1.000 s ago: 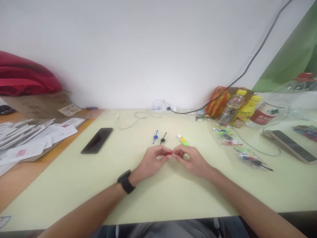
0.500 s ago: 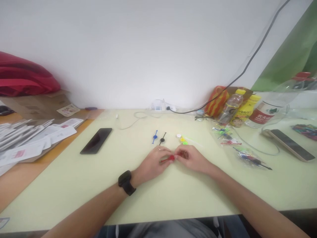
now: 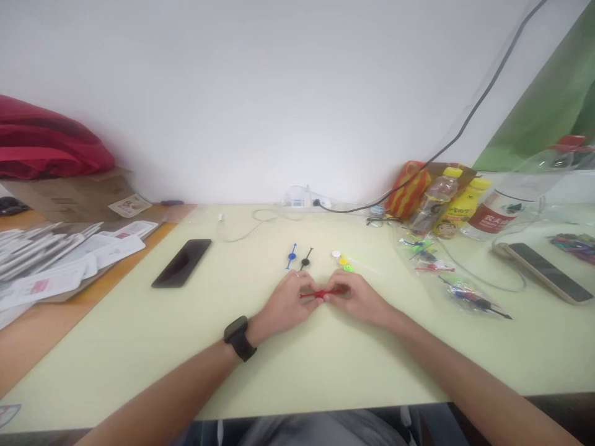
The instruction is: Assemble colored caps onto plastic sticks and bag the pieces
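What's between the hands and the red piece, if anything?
Nothing visible: the left hand and right hand both have fingers on the red piece. The blue piece and black piece lie beyond the left hand, not between.

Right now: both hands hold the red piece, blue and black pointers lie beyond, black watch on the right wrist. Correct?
Wrong side: the head view shows the watch on the left wrist. Rest stands: left hand and right hand hold the red piece, blue pointer and black pointer lie beyond.
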Motion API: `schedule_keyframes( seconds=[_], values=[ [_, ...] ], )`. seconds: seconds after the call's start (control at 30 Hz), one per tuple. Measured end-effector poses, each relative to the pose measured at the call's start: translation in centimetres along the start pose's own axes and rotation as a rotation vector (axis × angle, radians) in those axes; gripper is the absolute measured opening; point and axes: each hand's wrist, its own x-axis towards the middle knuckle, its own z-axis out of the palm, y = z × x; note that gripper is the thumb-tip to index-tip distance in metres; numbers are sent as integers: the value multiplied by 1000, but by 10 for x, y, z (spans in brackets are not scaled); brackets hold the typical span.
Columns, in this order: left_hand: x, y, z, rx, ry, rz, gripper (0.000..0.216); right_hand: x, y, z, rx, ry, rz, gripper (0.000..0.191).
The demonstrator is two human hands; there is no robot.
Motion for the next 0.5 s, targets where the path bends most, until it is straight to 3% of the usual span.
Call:
schedule_keyframes(
  seconds=[0.27,0.5],
  values=[
    [2,4,5,67,18,-70,12,0,-1,-1,-3,-19,4,6],
    [0,7,-11,-1,247,-65,14,-2,-10,-16,-156,180,101,35]
  ],
)
